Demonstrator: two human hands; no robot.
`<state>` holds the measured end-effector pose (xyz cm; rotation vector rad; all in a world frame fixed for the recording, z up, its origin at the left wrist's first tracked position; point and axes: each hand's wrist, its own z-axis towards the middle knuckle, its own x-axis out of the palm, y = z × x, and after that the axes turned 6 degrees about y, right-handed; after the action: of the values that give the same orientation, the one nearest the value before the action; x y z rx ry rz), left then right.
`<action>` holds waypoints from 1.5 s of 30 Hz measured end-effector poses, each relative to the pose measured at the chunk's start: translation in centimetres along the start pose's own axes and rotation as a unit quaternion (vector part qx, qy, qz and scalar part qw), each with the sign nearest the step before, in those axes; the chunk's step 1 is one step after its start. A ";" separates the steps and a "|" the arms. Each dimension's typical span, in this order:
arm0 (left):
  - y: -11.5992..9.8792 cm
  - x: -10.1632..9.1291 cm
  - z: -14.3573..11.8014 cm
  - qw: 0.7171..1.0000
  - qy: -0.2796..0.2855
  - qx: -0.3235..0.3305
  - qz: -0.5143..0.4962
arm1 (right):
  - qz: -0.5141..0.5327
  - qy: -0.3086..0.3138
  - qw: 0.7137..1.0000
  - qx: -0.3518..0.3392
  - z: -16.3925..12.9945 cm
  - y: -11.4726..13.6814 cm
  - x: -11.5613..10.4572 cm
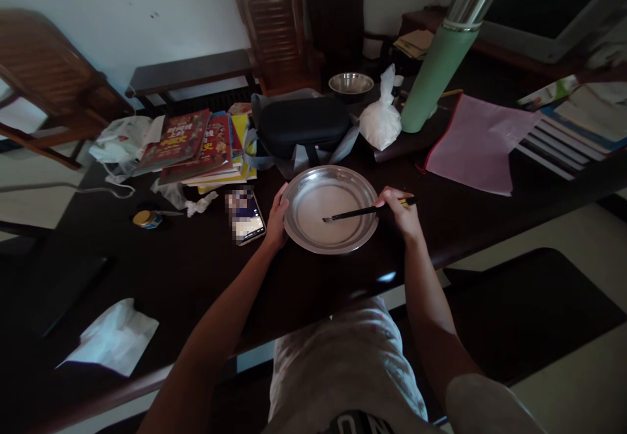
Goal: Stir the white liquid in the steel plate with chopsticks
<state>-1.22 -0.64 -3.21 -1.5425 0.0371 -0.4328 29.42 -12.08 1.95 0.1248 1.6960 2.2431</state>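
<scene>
A shallow steel basin (330,249) sits on the dark table in front of me, with a whitish layer, liquid or powder I cannot tell, in its bottom. My left hand (278,218) grips the basin's left rim, thumb along the edge. In my right hand (400,211), beside the right rim, are black chopsticks (350,213) with gold bands near the upper end. They slant over the rim, and their tips reach the whitish contents near the middle. Behind the basin stands a knotted clear plastic bag of white powder (381,124).
Left of the basin lies a lit phone (246,215). A small jar (147,218), books (181,137) and tissue (115,336) are farther left. At the back are a black case (304,124), another steel bowl (351,83) and a tall green thermos (435,72). A pink pouch (482,143) lies right.
</scene>
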 end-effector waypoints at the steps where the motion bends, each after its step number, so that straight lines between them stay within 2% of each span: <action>1: 0.0 0.0 0.0 1.000 -0.001 -0.001 0.001 | -0.003 0.013 1.000 -0.001 0.0 0.0 0.0; 3: -0.1 0.1 0.0 1.000 -0.003 -0.004 0.000 | -0.014 0.011 1.000 -0.010 0.0 0.0 0.0; 6: -0.3 0.2 -0.1 1.000 -0.003 -0.010 -0.006 | -0.015 -0.029 0.999 -0.012 0.0 0.0 0.0; 11: -0.3 0.2 -0.1 1.000 -0.002 -0.007 0.002 | -0.010 0.016 1.000 -0.008 0.0 0.1 0.0; 15: -0.1 0.0 0.0 1.000 0.005 -0.006 0.005 | -0.016 -0.029 0.999 -0.014 0.0 0.1 0.0; 20: -0.1 0.0 -0.1 1.000 0.002 -0.006 -0.001 | -0.014 0.016 1.000 -0.008 0.0 0.0 0.0; 24: -0.2 0.0 -0.1 1.000 0.000 -0.009 0.000 | -0.006 -0.027 1.000 -0.010 0.0 0.1 0.0; 28: -0.2 0.0 -0.1 1.000 0.003 -0.004 0.001 | 0.002 0.018 1.000 -0.003 0.0 0.2 0.0; 33: -0.2 0.0 -0.1 1.000 0.001 -0.003 0.000 | 0.003 -0.027 1.000 -0.015 -0.1 0.1 0.1; 37: -0.3 0.0 -0.1 1.000 0.000 -0.008 -0.001 | 0.001 0.013 1.000 -0.010 0.0 0.1 0.1; 42: -0.1 -0.1 0.0 1.000 0.004 -0.010 0.009 | -0.007 -0.023 1.000 -0.016 0.1 0.0 0.0; 45: 0.0 -0.2 0.1 1.000 0.004 -0.007 0.013 | 0.004 0.006 1.000 -0.008 0.0 0.0 -0.1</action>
<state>-1.39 -0.52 -3.28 -1.5531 0.0666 -0.4185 29.49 -12.06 1.98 0.1162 1.6858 2.2670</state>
